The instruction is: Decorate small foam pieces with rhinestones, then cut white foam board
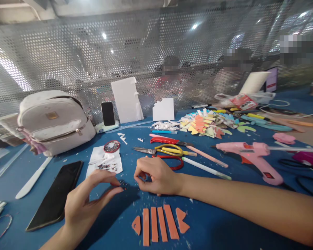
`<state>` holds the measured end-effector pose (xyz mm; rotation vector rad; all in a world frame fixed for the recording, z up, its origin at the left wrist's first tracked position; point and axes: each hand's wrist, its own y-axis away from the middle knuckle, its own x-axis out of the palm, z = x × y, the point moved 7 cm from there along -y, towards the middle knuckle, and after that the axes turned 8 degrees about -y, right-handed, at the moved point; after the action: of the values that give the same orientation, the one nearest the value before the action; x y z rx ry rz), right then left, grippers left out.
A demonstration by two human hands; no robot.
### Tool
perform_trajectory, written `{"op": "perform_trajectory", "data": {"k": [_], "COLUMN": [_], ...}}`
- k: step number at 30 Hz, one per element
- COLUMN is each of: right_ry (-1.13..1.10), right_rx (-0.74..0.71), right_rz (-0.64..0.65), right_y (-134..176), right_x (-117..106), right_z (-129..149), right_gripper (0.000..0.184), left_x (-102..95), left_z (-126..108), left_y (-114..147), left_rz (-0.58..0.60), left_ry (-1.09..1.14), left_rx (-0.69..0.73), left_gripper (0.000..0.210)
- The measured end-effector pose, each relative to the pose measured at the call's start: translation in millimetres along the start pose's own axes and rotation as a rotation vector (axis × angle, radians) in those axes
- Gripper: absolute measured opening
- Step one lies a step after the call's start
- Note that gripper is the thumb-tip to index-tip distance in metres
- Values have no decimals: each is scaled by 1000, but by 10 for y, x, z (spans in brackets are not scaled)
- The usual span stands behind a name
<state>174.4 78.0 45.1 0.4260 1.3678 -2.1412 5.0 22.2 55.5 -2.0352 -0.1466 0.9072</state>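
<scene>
My left hand [90,198] is low over the blue table, thumb and forefinger curved toward each other with a narrow gap between the tips. Tiny dark specks [124,185] lie by those fingertips. My right hand [156,175] rests on the table with its fingers curled in; whether anything is inside cannot be seen. In front of both hands lies a row of orange pieces: a rounded head shape with a hole [136,225], several upright strips [154,224] and a notched tail shape [182,220]. A white paper [104,159] with small dark bits lies beyond my left hand.
Yellow- and red-handled scissors [169,150] and several pens lie behind my right hand. A pink glue gun [250,152] stands at right. Coloured cutouts [206,121] are heaped at the back. A black phone [56,194] and white backpack [53,121] are left.
</scene>
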Motion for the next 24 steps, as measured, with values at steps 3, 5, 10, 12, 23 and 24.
{"op": "perform_trajectory", "data": {"k": [3, 5, 10, 12, 23, 24], "right_ry": [-5, 2, 53, 86, 254, 263], "right_rx": [-22, -37, -107, -127, -212, -220], "right_rz": [-3, 1, 25, 40, 128, 138], "right_y": [-2, -6, -12, -9, 10, 11], "right_x": [-2, -2, 3, 13, 91, 101], "right_z": [17, 34, 104, 121, 181, 184], "right_gripper": [13, 14, 15, 15, 14, 14], "left_x": [-4, -12, -8, 6, 76, 92], "left_z": [-8, -16, -27, -37, -124, -133], "left_y": [-3, -3, 0, -1, -43, -39], "left_rz": [-2, -9, 0, 18, 109, 125], "left_ry": [-4, -7, -18, -7, -44, -48], "left_rx": [-4, 5, 36, 56, 140, 144], "left_gripper": [29, 28, 31, 35, 31, 29]}}
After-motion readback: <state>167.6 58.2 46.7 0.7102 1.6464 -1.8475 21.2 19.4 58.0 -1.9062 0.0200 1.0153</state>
